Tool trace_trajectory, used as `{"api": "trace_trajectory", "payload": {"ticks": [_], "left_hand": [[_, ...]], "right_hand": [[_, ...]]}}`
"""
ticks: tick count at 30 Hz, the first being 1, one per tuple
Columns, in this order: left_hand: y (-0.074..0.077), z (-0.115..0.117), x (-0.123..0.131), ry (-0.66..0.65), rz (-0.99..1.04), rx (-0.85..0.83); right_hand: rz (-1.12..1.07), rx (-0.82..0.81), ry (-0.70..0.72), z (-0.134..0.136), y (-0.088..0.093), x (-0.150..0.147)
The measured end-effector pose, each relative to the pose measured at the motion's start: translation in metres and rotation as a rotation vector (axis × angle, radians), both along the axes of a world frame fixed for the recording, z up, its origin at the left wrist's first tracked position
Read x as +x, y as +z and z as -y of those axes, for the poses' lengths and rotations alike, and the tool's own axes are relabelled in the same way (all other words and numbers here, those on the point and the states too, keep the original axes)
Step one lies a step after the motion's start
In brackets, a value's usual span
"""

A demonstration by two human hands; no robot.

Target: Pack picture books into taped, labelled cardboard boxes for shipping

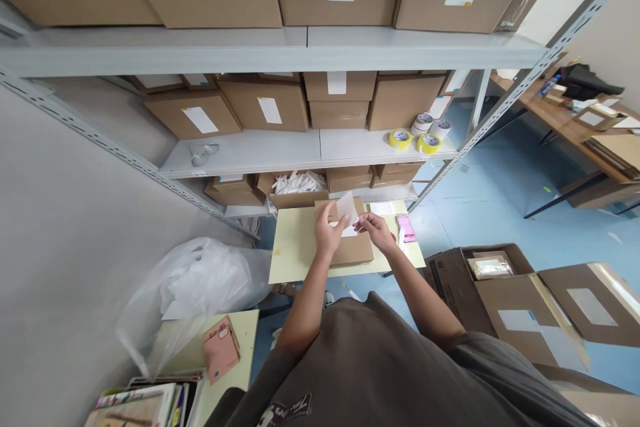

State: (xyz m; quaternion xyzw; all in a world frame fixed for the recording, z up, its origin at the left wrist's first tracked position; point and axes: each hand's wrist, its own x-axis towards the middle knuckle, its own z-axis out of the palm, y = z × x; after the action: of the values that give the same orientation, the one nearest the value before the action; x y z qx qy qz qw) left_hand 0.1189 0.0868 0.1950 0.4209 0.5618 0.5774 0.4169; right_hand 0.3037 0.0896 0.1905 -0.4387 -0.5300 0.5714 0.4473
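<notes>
White slip (347, 207) is held above box (353, 253) on table (289, 260); gripped by left hand (327, 235) at its 8 o'clock, corner pinched by right hand (377, 230) at 4 o'clock. Tape rolls (422, 129) seen at 1 o'clock from box.

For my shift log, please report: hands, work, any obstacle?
Left hand holding pale sheet; right hand at its edge. Cardboard box beneath. No visible obstruction.
</notes>
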Motion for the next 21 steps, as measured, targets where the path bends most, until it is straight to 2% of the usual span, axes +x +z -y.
{"api": "trace_trajectory", "payload": {"ticks": [3,5,8,14,21], "left_hand": [[0.021,0.012,0.008,-0.255,-0.050,0.040],[0.031,0.019,0.015,-0.320,-0.064,0.048],[0.035,0.025,0.024,-0.263,-0.110,0.082],[0.028,0.030,0.032,-0.190,-0.185,0.112],[0.038,0.038,0.049,-0.187,-0.085,0.068]], "right_hand": [[-0.010,0.044,0.030,0.004,0.008,0.006],[-0.031,0.068,0.041,0.006,0.013,0.010],[-0.067,0.090,0.034,0.011,0.020,0.014],[-0.095,0.101,0.043,0.018,0.025,0.023],[-0.096,0.102,0.034,0.021,0.023,0.035]]}}
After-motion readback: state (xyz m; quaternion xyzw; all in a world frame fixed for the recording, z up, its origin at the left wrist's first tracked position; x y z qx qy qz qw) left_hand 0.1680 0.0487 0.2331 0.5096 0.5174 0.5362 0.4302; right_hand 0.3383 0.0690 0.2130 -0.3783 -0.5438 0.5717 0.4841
